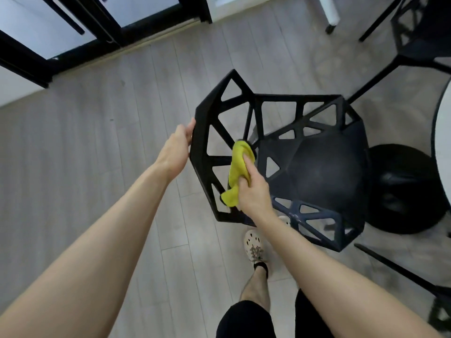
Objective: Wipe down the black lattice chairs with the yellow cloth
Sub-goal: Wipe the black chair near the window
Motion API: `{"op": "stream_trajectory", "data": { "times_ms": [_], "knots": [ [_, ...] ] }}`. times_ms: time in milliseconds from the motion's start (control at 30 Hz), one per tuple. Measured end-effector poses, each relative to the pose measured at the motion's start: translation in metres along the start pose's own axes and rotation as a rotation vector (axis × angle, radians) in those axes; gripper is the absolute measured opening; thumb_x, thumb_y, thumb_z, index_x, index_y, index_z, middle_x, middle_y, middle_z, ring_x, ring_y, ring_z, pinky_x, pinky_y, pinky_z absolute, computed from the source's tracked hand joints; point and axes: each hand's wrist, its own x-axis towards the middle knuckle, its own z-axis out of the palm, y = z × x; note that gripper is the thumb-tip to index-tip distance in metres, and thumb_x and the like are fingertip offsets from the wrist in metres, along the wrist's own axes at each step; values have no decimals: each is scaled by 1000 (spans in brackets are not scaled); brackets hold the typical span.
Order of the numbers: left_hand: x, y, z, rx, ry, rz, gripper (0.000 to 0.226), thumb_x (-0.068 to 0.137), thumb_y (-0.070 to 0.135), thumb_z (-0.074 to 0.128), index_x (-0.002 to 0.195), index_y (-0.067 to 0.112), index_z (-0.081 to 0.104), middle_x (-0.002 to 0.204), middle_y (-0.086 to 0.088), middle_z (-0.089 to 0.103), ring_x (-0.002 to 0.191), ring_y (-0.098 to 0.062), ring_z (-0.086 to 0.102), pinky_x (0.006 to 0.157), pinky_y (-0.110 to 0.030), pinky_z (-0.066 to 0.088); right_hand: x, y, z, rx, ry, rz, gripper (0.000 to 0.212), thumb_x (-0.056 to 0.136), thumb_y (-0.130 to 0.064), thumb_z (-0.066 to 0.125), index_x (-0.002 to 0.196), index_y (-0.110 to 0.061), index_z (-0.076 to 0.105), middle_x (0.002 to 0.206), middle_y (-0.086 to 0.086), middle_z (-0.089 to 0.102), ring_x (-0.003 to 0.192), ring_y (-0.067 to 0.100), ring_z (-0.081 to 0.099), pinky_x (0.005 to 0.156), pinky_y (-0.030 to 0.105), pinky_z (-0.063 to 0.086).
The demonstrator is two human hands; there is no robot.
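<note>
The black lattice chair [324,167] stands on the pale plank floor [97,142], its seat side close to the curved edge of the white desk [444,142] and that desk's round black base [402,191]. Bare planks spread wide behind the backrest, toward the black-framed glass doors [73,20]. A second lattice chair [415,37] stands at the far right.

The left hand [179,147] grips the backrest's outer rim, thumb on the near face and fingers wrapped behind. The right hand [253,189] clenches the yellow cloth [238,167], bunched and soft, pressing it against the backrest's inner struts. The chair is matte, hard and angular, with triangular openings around a smooth dished seat.
</note>
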Motion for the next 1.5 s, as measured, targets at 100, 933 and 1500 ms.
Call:
{"op": "stream_trajectory", "data": {
  "times_ms": [100,933,1500],
  "knots": [
    [9,-11,-4,-9,53,0,62,107,40,21,163,36,46,158,21,53,147,0,47,133,-40,27,-1,-19,25,-71,-175,-405,87,92,18,43,158,-39,46,170,-12,32,158,6,25,125,23,27],
    [15,-29,-15,156,32,85,64,89,67,19,148,72,43,164,23,49,156,-4,40,131,-54,28,93,-65,32,34,31,-412,76,98,10,48,162,-32,41,171,-7,30,158,16,28,129,31,26],
    [2,-12,-10,-199,-35,-55,64,108,33,14,167,35,39,162,12,54,153,-7,44,115,-39,44,122,-102,53,-140,85,-452,84,82,16,43,156,-24,52,176,5,19,163,27,10,130,39,22]
  ]
}}
